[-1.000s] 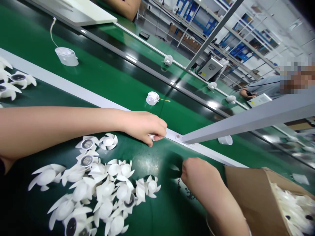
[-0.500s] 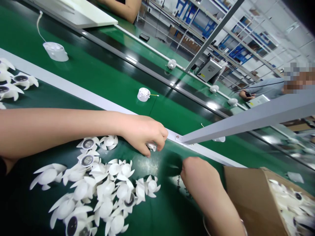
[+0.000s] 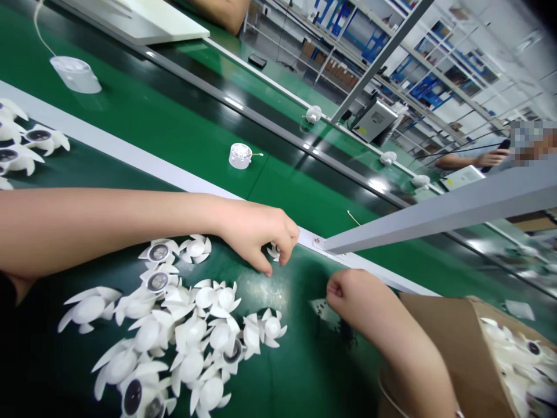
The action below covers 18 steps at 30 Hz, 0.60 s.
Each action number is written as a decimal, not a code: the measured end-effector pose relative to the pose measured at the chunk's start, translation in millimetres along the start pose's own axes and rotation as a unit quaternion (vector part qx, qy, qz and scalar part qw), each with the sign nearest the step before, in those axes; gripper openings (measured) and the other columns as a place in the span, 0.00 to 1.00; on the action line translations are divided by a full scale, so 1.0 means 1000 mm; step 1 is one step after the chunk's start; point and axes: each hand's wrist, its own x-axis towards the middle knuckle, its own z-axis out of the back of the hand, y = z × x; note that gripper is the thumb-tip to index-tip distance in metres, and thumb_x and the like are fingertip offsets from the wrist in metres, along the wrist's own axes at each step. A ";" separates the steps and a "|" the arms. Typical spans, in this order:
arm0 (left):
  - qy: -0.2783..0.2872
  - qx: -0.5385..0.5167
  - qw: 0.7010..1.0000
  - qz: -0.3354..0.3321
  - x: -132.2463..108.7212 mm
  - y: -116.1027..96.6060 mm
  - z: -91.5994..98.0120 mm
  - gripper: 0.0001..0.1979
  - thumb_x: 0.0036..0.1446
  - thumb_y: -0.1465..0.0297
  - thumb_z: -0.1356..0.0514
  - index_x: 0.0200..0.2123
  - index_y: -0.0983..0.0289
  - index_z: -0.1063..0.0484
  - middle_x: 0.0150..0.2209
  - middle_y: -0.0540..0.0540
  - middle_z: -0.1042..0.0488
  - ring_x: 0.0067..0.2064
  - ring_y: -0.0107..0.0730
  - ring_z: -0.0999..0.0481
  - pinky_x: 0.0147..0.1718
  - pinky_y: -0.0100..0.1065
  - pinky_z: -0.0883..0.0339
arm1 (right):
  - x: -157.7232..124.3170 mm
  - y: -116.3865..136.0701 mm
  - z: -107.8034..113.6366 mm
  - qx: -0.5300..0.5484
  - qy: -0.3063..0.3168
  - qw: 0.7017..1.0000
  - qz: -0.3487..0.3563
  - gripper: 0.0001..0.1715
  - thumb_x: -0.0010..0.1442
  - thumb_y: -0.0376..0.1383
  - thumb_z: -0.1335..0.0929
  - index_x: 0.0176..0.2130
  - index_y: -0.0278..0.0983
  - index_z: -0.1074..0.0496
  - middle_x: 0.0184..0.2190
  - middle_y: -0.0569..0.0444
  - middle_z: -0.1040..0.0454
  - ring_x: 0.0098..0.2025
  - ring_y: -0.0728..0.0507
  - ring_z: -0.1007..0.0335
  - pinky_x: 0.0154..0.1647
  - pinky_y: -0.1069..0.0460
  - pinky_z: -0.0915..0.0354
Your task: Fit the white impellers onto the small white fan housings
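Observation:
My left hand (image 3: 256, 238) rests at the edge of the dark green mat, its fingertips pinching a small white plastic fan (image 3: 273, 251). Most of that fan is hidden by my fingers. My right hand (image 3: 352, 296) is curled closed just above a white sheet with small black pieces (image 3: 325, 310) and shows nothing between its fingers. A loose pile of white plastic fans (image 3: 187, 331) with dark round centres lies below my left forearm. More fans (image 3: 26, 145) lie at the far left.
A cardboard box (image 3: 452, 342) full of white fans stands at lower right. White round housings (image 3: 240, 155) with short wires sit on the green conveyor belt (image 3: 296, 197). A grey metal beam (image 3: 435, 212) crosses above the belt. A co-worker's hand (image 3: 491, 158) is across it.
The small fan has shifted lower with my left hand, and my right hand has risen slightly. The view has turned, so the belt items appear further left. The co-worker's hand has moved.

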 end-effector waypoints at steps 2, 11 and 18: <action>-0.029 -0.038 0.999 -0.003 -0.001 0.004 -0.001 0.10 0.51 0.68 0.30 0.38 0.61 0.21 0.39 0.54 0.24 0.41 0.32 0.25 0.40 0.29 0.33 | -0.003 -0.011 0.002 0.064 -0.002 0.997 0.043 0.13 0.54 0.29 0.37 0.25 0.38 0.25 0.22 0.55 0.27 0.25 0.48 0.34 0.26 0.53 0.45; -0.033 -0.135 0.988 0.073 -0.004 0.028 -0.004 0.20 0.45 0.64 0.27 0.43 0.59 0.21 0.40 0.53 0.26 0.39 0.30 0.27 0.34 0.28 0.34 | -0.027 -0.028 -0.047 0.230 -0.135 0.954 0.136 0.15 0.65 0.34 0.38 0.35 0.38 0.23 0.35 0.51 0.23 0.36 0.45 0.26 0.37 0.52 0.32; -0.029 -0.113 0.988 0.101 -0.004 0.027 -0.004 0.20 0.46 0.62 0.29 0.44 0.59 0.21 0.52 0.55 0.30 0.41 0.29 0.27 0.35 0.26 0.35 | -0.035 -0.015 -0.071 0.068 -0.240 0.960 0.124 0.14 0.67 0.30 0.39 0.37 0.34 0.24 0.35 0.49 0.25 0.34 0.45 0.28 0.36 0.52 0.35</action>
